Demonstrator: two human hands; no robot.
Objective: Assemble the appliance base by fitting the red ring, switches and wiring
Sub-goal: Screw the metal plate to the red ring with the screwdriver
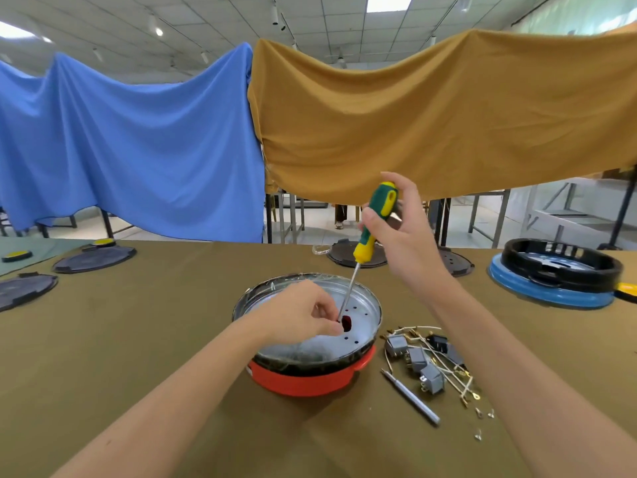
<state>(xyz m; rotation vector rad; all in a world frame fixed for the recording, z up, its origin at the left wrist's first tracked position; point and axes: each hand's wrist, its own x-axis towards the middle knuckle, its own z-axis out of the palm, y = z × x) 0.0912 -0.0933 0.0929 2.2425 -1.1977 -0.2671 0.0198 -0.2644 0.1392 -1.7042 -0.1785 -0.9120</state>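
While the olive-covered table point(138, 339) carries all, the appliance base point(358, 319) sits mid-table on its red ring point(303, 382), the left hand point(303, 313) pinching at its centre hole, the right hand point(400, 222) clamped round a green-yellow screwdriver point(374, 222), grey switches point(418, 360) and wiring point(451, 370) just right.

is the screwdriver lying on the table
No, the right hand holds the screwdriver nearly upright, its tip down in the appliance base.
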